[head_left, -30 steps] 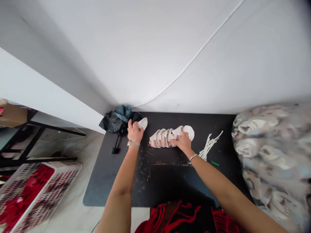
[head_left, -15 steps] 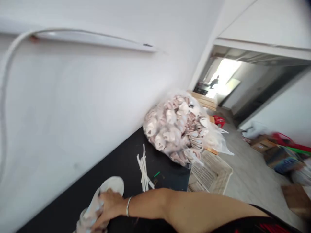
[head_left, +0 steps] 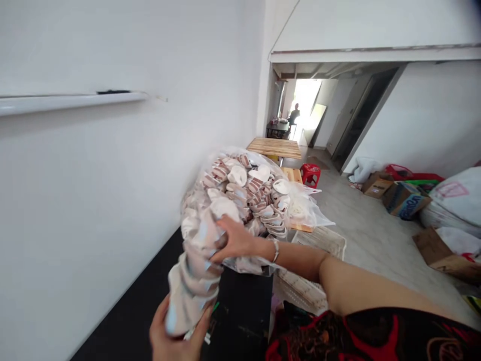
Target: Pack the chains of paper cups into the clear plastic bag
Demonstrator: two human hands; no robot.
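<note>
A stack of nested, cup-shaped fabric pieces point(head_left: 201, 273), whitish and pale pink with light blue patches, is held between both hands, leaning up and away over the table. My left hand point(head_left: 176, 338) is closed round its near lower end. Near the top, my right hand point(head_left: 236, 238) grips the stack from the right, a bracelet on its wrist. Just behind is a big clear plastic bag point(head_left: 308, 210) full of similar pieces, whose exact kind I cannot make out. The upper end of the stack overlaps the bag's contents in view.
The black table point(head_left: 240, 311) runs along a white wall. White strips point(head_left: 207, 338) lie partly hidden by my left hand. Beside the table is a pale plastic crate point(head_left: 326, 240). Farther off are a wooden table point(head_left: 274, 147), a red stool point(head_left: 310, 174), cardboard boxes point(head_left: 406, 199) and a distant person.
My right hand and the stack have risen from the table toward the bag. My left hand has come into view, holding the lower end. The view has turned right and levelled.
</note>
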